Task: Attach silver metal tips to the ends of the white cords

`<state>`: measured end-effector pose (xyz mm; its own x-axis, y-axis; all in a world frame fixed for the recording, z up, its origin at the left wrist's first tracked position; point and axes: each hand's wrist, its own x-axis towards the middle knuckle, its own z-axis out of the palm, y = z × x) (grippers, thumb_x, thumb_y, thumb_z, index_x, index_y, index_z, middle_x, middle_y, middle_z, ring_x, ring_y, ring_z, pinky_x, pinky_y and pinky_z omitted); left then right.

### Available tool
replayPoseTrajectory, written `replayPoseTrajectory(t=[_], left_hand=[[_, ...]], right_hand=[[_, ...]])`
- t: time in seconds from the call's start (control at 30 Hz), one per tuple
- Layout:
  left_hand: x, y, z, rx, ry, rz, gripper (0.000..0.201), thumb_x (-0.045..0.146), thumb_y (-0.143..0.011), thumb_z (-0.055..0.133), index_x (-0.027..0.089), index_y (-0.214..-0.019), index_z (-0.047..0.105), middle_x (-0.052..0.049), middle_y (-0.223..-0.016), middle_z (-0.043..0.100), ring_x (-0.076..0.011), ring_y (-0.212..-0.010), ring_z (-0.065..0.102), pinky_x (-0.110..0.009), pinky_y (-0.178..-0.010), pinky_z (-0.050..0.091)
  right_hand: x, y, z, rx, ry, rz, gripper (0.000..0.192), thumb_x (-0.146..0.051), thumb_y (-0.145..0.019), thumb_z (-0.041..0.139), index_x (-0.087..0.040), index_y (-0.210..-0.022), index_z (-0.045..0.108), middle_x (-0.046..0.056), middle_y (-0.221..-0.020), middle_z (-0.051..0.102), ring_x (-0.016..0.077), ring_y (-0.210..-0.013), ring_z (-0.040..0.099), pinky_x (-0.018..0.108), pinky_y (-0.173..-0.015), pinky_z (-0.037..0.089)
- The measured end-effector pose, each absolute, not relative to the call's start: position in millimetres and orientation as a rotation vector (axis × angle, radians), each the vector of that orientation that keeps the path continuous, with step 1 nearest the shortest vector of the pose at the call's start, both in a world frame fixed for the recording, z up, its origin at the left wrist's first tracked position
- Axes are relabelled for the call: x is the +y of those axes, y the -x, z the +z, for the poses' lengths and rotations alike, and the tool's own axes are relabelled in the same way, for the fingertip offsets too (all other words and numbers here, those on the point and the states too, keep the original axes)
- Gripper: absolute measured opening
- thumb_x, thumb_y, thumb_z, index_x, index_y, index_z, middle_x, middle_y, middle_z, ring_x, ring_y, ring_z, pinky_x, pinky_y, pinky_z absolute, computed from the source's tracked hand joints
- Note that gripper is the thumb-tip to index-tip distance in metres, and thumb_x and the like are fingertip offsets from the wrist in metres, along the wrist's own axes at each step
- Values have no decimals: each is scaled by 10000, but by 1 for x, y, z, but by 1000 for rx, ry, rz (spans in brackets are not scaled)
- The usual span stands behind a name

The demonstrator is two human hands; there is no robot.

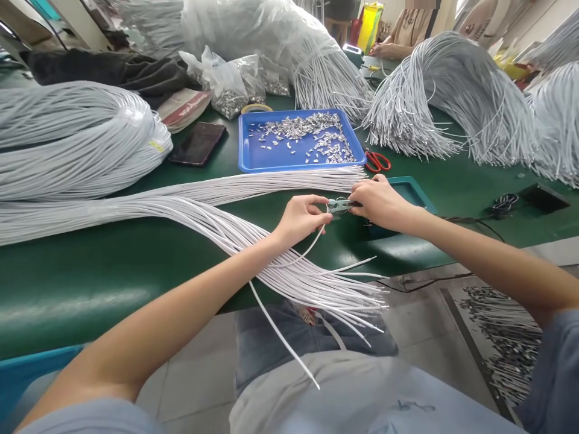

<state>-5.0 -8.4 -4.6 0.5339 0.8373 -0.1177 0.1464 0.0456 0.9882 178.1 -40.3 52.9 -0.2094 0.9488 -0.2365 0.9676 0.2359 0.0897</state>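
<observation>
My left hand [304, 220] is closed in a pinch on the end of a single white cable [312, 246], which curves down to the bundle below. Its fingertips meet the front of a small pale-green clip-like tool [338, 205] with a round metal ring. The fingers of my right hand [377, 202] are closed on the tool's back end. Just where the cable tip sits at the tool is too small to make out. Under my left forearm, a fan of white cables [289, 280] spreads over the table edge. Another row of white cables [253, 185] lies behind my hands.
A blue tray [246, 158] of small metal terminals stands behind my hands, red-handled scissors [378, 161] beside it. A teal device [414, 191] sits by my right hand. Grey cable bundles [67, 138], a phone [199, 143] and bags of metal parts [230, 90] surround the area. Another person's hand [384, 50] shows behind.
</observation>
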Motion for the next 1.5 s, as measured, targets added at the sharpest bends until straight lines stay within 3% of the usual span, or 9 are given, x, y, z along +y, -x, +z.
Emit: replayPoseTrajectory(t=[0.33, 0.67, 0.9, 1.0, 1.07, 1.13, 1.23, 1.4, 1.5], left_hand=[[-5, 3, -13, 927, -1543, 672, 348, 185, -713, 741, 68, -1037, 691, -5, -585, 706, -95, -469, 615, -203, -533, 457], [-8, 8, -10, 920, -1515, 676, 346, 179, -717, 744, 78, -1041, 677, 3, -595, 702, -92, -473, 628, -190, -519, 463], [-13, 7, -14, 891, -1486, 658, 474, 187, -740, 745, 62, -1184, 637, -17, -658, 716, -100, -492, 617, -201, -508, 462], [-21, 9, -15, 736, -1750, 513, 329, 177, -766, 719, 93, -1084, 699, -37, -725, 731, -121, -600, 654, -212, -574, 484], [-30, 12, -11, 505, -2143, 366, 121, 167, -800, 678, 144, -892, 753, -37, -780, 734, -135, -691, 668, -223, -626, 472], [-40, 17, -6, 244, -2460, 220, 158, 141, -835, 617, 178, -782, 761, -27, -810, 735, -143, -744, 670, -233, -642, 447], [-47, 22, -1, 114, -2475, 168, 221, 142, -889, 552, 187, -871, 768, -18, -862, 765, -131, -786, 682, -215, -683, 465], [-29, 28, 3, 222, -2598, 495, 285, 309, -930, 551, 166, -762, 732, -39, -684, 729, -122, -611, 631, -240, -584, 429], [-7, 34, 8, 757, -2862, 639, 399, 325, -950, 470, 167, -646, 673, -49, -613, 665, -151, -568, 590, -284, -522, 339]], right_hand=[[-38, -184, 47, 2333, -1767, -71, 160, -229, -887, 576, -121, -859, 690, 112, -1031, 697, 274, -1051, 609, 437, -959, 319], [-33, -204, 39, 2423, -2085, -95, 467, -222, -981, 310, -69, -1308, 606, 182, -1274, 673, 337, -1187, 608, 450, -977, 448], [-33, -218, 38, 2541, -2315, -74, 389, -197, -923, 412, -68, -1143, 706, 185, -1160, 722, 314, -1111, 660, 451, -977, 493], [-41, -206, 40, 2893, -2416, -18, 293, -148, -864, 467, -132, -974, 738, 124, -984, 755, 245, -946, 702, 371, -834, 546], [-46, -188, 37, 3159, -2265, -312, 263, -136, -852, 472, -153, -915, 726, 77, -858, 753, 181, -785, 700, 278, -651, 533], [-50, -166, 31, 3326, -1885, -714, 241, -126, -836, 483, -161, -868, 720, 45, -749, 736, 137, -676, 676, 231, -589, 502], [-49, -140, 12, 3362, -1379, -1166, 239, -133, -844, 477, -157, -843, 715, 42, -736, 723, 113, -644, 653, 219, -598, 502], [-45, -127, -18, 2948, -1809, -1908, 166, -223, -832, 498, -151, -867, 644, -28, -573, 607, 97, -518, 565, 213, -503, 463], [-49, -128, -25, 2739, -1753, -2135, 87, -227, -813, 498, -168, -817, 561, -53, -561, 562, 74, -422, 527, 185, -405, 399]])
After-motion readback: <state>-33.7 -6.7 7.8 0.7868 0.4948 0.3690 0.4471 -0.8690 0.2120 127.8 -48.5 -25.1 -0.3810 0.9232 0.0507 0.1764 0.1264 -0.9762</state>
